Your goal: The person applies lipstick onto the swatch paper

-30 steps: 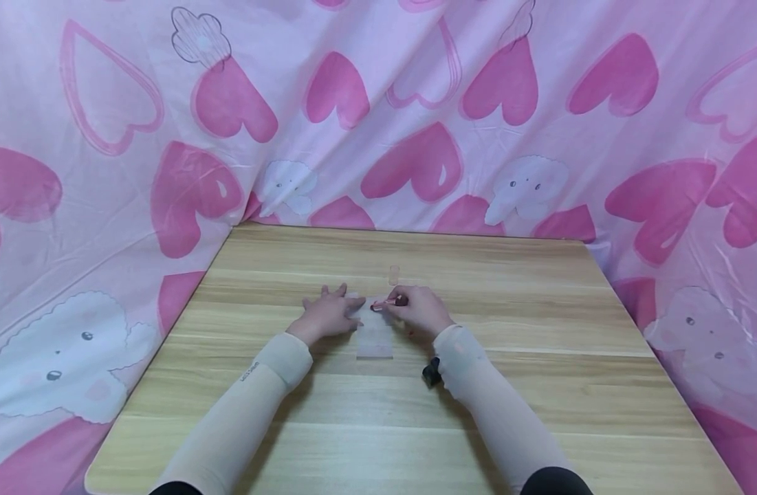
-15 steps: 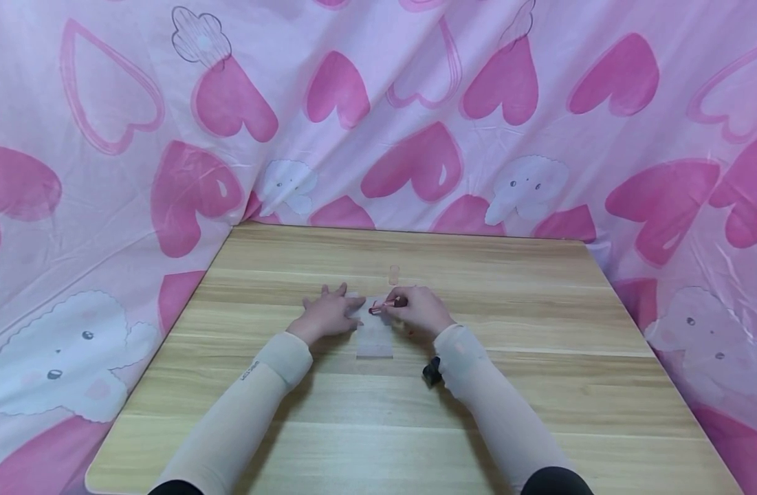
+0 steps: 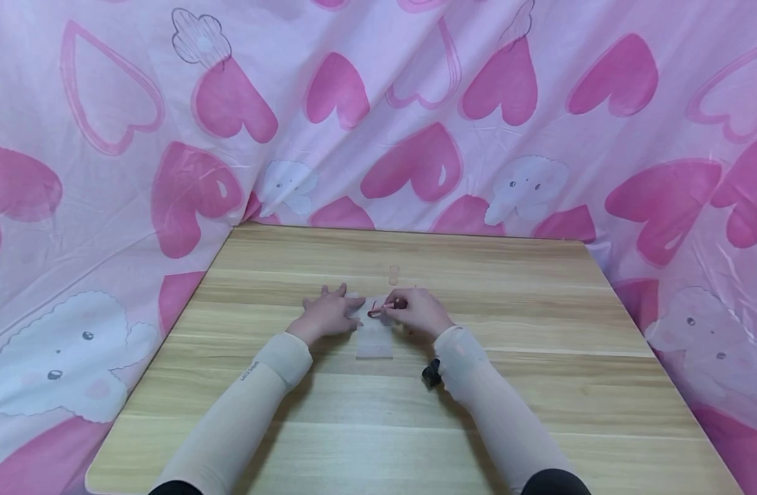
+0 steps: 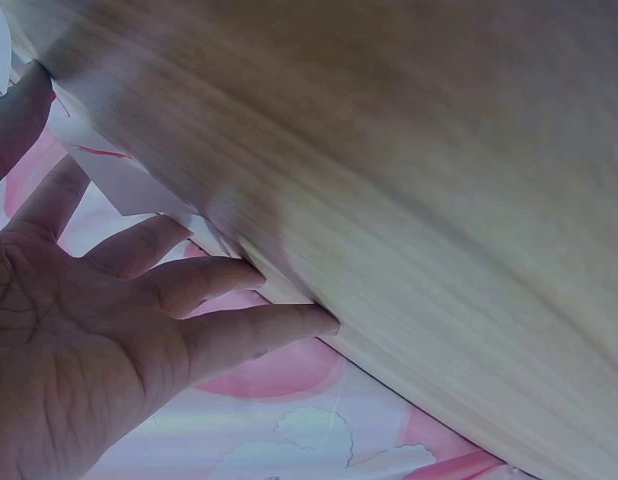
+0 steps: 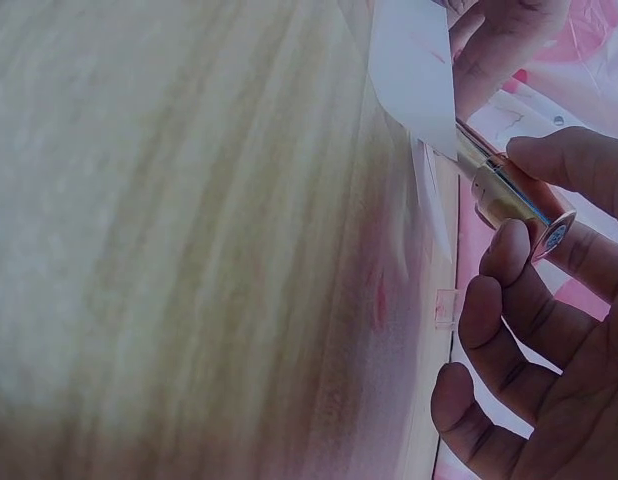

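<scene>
My right hand [image 3: 420, 311] pinches a lipstick [image 5: 514, 192] between thumb and fingers. Its tube is shiny rose-gold, and in the head view its dark red tip meets a sheet of white paper [image 3: 375, 340]. A short red streak marks the paper just above the tip. To the left, my left hand [image 3: 326, 314] rests with fingers spread, its thumb and fingertips over the paper's left edge and the table. In the left wrist view those fingers stretch out nearly straight, and the paper [image 4: 119, 180] with a red line shows beyond them.
A small clear rectangular piece, possibly the lipstick's cap [image 3: 394, 275], lies behind the paper. The wooden table [image 3: 378, 440] carries everything. A pink heart-patterned curtain [image 3: 409, 161] hangs around its back and sides. A black device [image 3: 432, 373] sits at the right wrist.
The lipstick's tip has slid slightly left and toward me across the paper, with a red streak now visible behind it. My left hand has stayed in place.
</scene>
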### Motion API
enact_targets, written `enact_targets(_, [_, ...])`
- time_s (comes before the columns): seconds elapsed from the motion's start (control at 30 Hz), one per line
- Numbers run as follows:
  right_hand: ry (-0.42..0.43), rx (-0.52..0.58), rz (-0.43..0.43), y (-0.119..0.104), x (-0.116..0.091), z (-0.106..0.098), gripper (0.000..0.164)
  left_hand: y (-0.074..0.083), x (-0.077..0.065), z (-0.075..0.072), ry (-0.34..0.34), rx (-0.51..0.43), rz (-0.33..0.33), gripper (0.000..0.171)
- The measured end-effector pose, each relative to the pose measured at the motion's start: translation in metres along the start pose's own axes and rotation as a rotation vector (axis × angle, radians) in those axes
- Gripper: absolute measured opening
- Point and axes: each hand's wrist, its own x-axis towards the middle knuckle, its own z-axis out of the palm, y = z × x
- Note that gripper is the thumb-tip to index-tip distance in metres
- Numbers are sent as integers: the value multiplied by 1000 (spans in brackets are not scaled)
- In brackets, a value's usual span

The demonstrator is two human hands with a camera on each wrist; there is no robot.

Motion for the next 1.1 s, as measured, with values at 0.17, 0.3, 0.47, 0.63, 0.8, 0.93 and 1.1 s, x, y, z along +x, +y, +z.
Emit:
enact_targets(0.17, [-5,33,-1,2,-1,3,8,-1,0,2,0,4,3,57])
enact_targets(0.3, [-17,43,1,3,-2,5,11,-2,-1,3,-12,2,0,57])
enact_targets(0.47, [-10,47,-7,5,-1,6,11,-3,0,4,-9,-2,4,58])
enact_targets(0.63, [24,46,-17,6,1,5,12,-5,4,4,-3,10,3,58])
enact_targets(0.8, [105,-35,-44,8,2,4,17,-6,3,4,-10,0,9,59])
enact_targets(0.93, [126,-47,-57,9,3,2,19,-5,3,2,-6,-7,17,59])
enact_targets(1.1, [135,-20,-61,7,4,1,16,-5,2,-1,-12,-17,24,59])
